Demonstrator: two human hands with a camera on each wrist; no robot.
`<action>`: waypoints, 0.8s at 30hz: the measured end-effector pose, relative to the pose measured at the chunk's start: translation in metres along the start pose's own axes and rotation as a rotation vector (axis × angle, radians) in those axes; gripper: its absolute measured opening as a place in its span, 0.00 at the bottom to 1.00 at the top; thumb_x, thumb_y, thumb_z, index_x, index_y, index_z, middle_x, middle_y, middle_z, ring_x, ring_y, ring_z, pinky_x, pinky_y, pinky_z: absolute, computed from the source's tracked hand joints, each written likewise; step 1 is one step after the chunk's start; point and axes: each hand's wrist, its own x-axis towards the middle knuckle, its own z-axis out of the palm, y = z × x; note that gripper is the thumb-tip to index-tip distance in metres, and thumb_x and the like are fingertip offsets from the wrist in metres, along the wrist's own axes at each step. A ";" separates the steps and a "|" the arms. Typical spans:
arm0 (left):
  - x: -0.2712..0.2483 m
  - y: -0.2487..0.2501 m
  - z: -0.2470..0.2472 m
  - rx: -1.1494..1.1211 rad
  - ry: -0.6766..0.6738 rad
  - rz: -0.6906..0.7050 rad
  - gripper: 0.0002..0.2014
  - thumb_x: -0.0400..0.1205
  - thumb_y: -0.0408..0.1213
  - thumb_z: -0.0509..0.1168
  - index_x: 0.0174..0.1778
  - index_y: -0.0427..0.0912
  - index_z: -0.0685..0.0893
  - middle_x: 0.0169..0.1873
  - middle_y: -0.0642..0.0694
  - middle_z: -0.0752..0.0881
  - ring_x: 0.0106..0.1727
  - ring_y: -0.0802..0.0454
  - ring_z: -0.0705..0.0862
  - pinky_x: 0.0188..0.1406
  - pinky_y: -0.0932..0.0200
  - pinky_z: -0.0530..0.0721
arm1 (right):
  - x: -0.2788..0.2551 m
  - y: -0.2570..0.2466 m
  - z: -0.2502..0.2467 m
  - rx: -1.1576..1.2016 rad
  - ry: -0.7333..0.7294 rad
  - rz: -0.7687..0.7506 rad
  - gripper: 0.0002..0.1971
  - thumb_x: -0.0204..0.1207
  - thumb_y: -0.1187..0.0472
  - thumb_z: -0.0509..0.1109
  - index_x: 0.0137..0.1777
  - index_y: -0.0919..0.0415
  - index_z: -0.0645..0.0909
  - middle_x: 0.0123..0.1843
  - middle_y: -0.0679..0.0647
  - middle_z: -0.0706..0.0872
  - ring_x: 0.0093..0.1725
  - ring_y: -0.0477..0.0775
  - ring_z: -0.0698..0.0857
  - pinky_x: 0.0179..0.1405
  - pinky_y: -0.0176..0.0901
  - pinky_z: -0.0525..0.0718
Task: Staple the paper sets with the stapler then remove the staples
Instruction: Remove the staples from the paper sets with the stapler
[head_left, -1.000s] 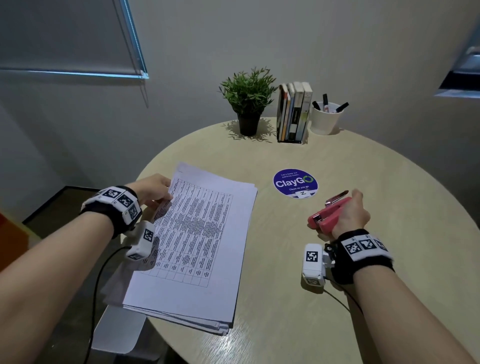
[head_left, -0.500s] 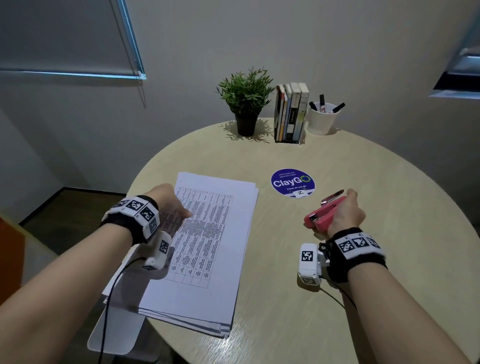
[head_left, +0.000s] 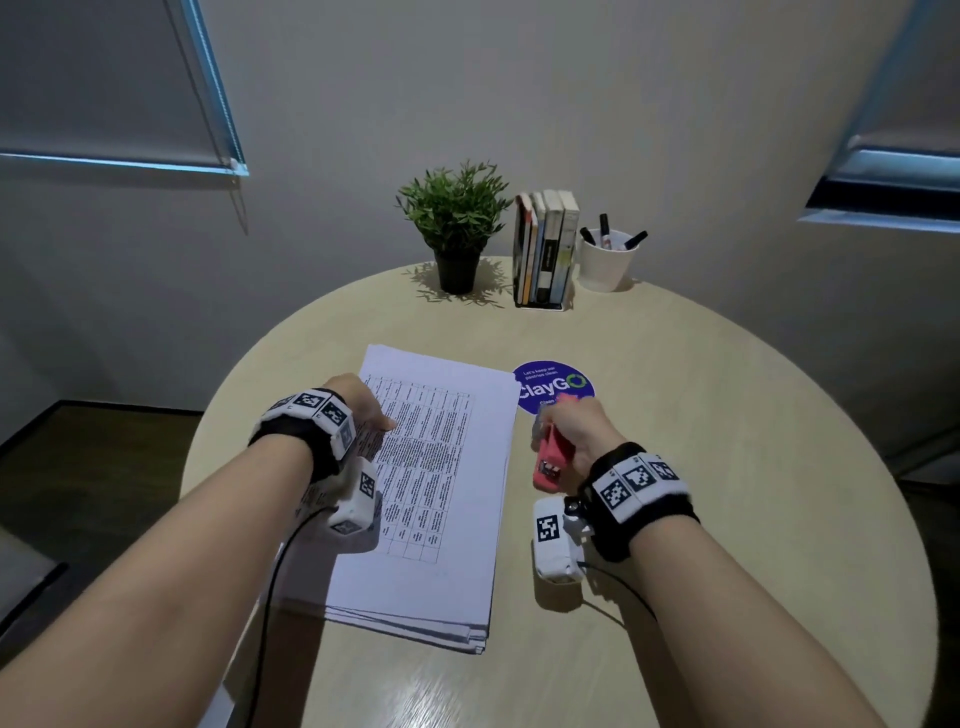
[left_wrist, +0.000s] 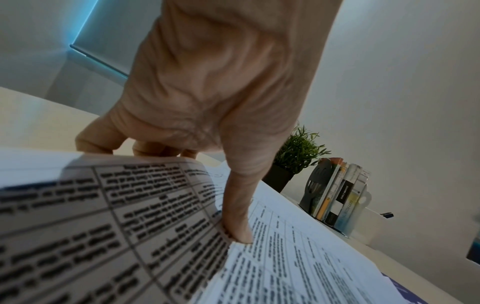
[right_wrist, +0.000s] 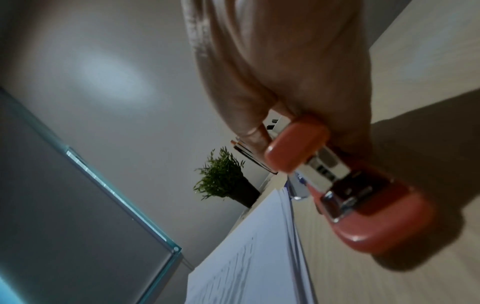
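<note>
A stack of printed paper sets (head_left: 441, 483) lies on the round table (head_left: 727, 467). My left hand (head_left: 363, 410) grips the left edge of the top sheets, thumb on the printed table and fingers curled under the lifted edge (left_wrist: 155, 185). My right hand (head_left: 576, 431) grips a pink-red stapler (head_left: 550, 462) just right of the stack, held above the tabletop; in the right wrist view the stapler (right_wrist: 363, 205) shows its metal magazine, beside the paper edge (right_wrist: 259, 246).
A round blue ClayGO sticker (head_left: 556, 384) lies behind my right hand. At the table's far edge stand a potted plant (head_left: 457, 228), a row of books (head_left: 545, 249) and a white cup of markers (head_left: 608, 260). The near table edge runs below the stack.
My left hand slid in from the table's left edge, taking the paper stack with it towards the middle. My right hand brought the stapler closer to the stack and turned it lengthwise.
</note>
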 end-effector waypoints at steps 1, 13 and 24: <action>0.002 0.000 0.000 0.014 0.000 -0.003 0.32 0.72 0.53 0.76 0.63 0.31 0.81 0.57 0.38 0.87 0.59 0.43 0.86 0.57 0.52 0.85 | 0.003 -0.001 0.006 -0.045 -0.008 -0.019 0.08 0.66 0.80 0.60 0.36 0.69 0.76 0.29 0.65 0.80 0.27 0.58 0.78 0.32 0.47 0.78; 0.004 -0.013 -0.001 0.078 0.083 -0.062 0.35 0.78 0.56 0.68 0.70 0.30 0.74 0.66 0.38 0.80 0.67 0.43 0.80 0.64 0.56 0.80 | 0.028 0.002 0.027 -0.480 0.172 -0.051 0.27 0.77 0.58 0.69 0.75 0.65 0.70 0.76 0.64 0.71 0.74 0.66 0.70 0.73 0.56 0.74; -0.017 0.021 0.046 0.260 0.080 0.439 0.40 0.82 0.61 0.57 0.85 0.49 0.48 0.85 0.44 0.41 0.85 0.43 0.41 0.77 0.25 0.48 | 0.020 0.027 -0.074 -0.922 0.085 -0.056 0.34 0.76 0.55 0.67 0.83 0.57 0.64 0.86 0.65 0.51 0.85 0.64 0.54 0.82 0.58 0.60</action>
